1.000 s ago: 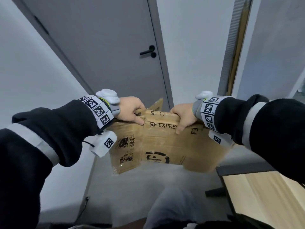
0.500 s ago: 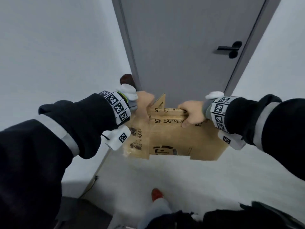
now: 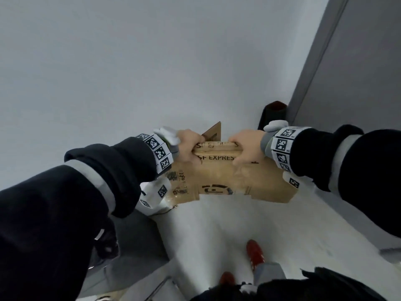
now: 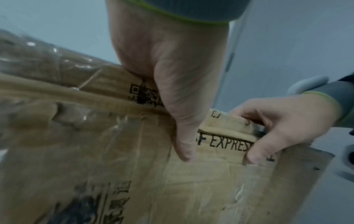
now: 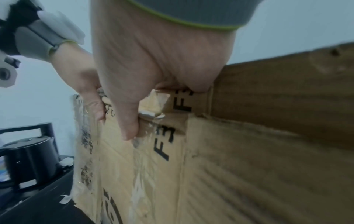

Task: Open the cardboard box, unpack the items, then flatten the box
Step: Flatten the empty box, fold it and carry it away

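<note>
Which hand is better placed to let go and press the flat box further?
Likely the left hand: it grips only a corner of the cardboard box, while the right hand holds the folded top edge nearer the middle.
</note>
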A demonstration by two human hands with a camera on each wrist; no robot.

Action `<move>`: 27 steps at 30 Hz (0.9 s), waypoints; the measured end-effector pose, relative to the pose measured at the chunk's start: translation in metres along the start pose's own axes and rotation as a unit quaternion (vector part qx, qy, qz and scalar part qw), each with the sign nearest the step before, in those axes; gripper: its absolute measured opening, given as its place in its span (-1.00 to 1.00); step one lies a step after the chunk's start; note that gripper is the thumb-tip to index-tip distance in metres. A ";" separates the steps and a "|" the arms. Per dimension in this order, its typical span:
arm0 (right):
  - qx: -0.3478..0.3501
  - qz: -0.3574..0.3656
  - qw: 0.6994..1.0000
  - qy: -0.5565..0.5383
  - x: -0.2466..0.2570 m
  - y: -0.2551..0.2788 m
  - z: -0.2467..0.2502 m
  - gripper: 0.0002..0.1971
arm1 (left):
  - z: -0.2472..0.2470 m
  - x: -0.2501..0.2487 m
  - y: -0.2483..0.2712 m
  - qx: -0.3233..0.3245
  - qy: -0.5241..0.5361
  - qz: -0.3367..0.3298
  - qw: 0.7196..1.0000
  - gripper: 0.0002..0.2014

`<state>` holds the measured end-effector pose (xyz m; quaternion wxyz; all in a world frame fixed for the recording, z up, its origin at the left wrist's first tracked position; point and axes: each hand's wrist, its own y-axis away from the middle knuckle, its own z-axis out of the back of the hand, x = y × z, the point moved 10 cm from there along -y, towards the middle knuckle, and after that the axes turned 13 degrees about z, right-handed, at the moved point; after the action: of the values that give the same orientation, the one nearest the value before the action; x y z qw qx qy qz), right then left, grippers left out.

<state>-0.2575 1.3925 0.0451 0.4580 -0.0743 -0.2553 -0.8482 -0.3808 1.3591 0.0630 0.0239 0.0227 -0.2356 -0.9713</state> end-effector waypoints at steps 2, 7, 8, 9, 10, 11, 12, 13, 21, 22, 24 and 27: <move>-0.005 0.028 0.999 0.027 0.002 -0.028 0.012 -0.68 | 0.004 0.024 -0.009 -0.005 0.003 0.035 0.999 -0.67; 0.019 0.089 0.987 0.131 -0.001 -0.102 0.035 -0.47 | 0.011 0.087 -0.031 -0.015 0.032 0.122 0.992 -0.80; 0.035 0.092 0.983 0.158 -0.004 -0.115 0.036 -0.47 | 0.009 0.098 -0.033 -0.007 0.032 0.137 0.990 -0.80; 0.053 0.094 0.977 0.181 -0.004 -0.128 0.034 -0.49 | 0.006 0.111 -0.032 0.002 0.032 0.152 0.988 -0.80; 0.063 0.090 0.974 0.197 -0.008 -0.134 0.032 -0.54 | 0.002 0.120 -0.032 0.009 0.028 0.164 0.986 -0.80; 0.066 0.095 0.971 0.208 -0.005 -0.154 0.033 -0.58 | 0.000 0.141 -0.033 0.011 0.031 0.178 0.984 -0.79; 0.064 0.098 0.969 0.217 -0.003 -0.171 0.035 -0.62 | -0.004 0.158 -0.033 0.018 0.029 0.187 0.982 -0.79; 0.061 0.102 0.969 0.216 -0.002 -0.179 0.034 -0.66 | -0.009 0.167 -0.034 0.021 0.034 0.189 0.981 -0.78; 0.074 0.096 0.981 0.153 -0.008 -0.297 -0.021 -0.72 | -0.074 0.288 -0.096 -0.026 0.030 0.264 0.964 -0.36; 0.076 0.097 0.982 0.144 -0.012 -0.312 -0.036 -0.72 | -0.095 0.298 -0.110 0.015 0.019 0.259 0.965 -0.42; 0.086 0.099 0.982 0.133 -0.020 -0.341 -0.072 -0.74 | -0.145 0.312 -0.137 0.111 -0.025 0.241 0.964 -0.61; 0.109 0.108 0.978 0.144 -0.037 -0.390 -0.136 -0.80 | -0.219 0.333 -0.178 0.166 -0.051 0.248 0.953 -0.70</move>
<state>-0.5394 1.5273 -0.2269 0.5845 0.0719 -0.2679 -0.7625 -0.7074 1.3976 -0.2240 0.2476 -0.0825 -0.3926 -0.8819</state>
